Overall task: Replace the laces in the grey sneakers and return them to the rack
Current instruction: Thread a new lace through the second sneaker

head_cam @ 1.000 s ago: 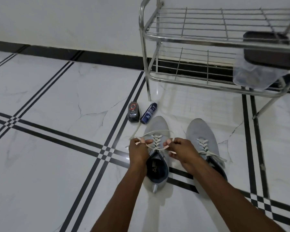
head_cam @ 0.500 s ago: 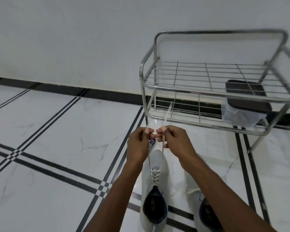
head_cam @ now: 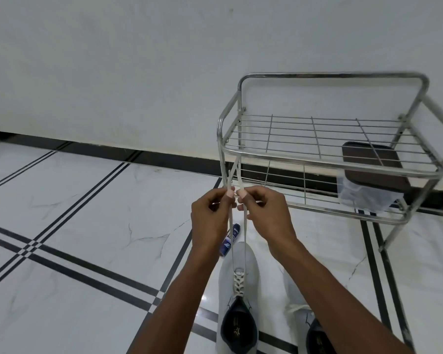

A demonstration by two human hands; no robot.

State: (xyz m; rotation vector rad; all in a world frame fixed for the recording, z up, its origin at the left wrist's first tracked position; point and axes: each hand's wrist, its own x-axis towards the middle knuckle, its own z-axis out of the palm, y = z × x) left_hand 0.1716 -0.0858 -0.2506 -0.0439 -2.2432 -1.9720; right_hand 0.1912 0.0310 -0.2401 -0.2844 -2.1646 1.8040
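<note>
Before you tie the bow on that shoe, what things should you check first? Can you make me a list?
1. Both lace ends held: ok. Left hand and right hand each pinch one end of the white lace.
2. Ends even in length: cannot tell, the tips blur against the rack.
3. Lace pulled straight: ok, both strands run taut up from the left sneaker.
4. Crosses threaded neatly: ok, they sit in a tidy row.
5. Other sneaker laced: cannot tell, the arm covers most of it.
6. Rack has room: ok, top shelf bare.
</note>
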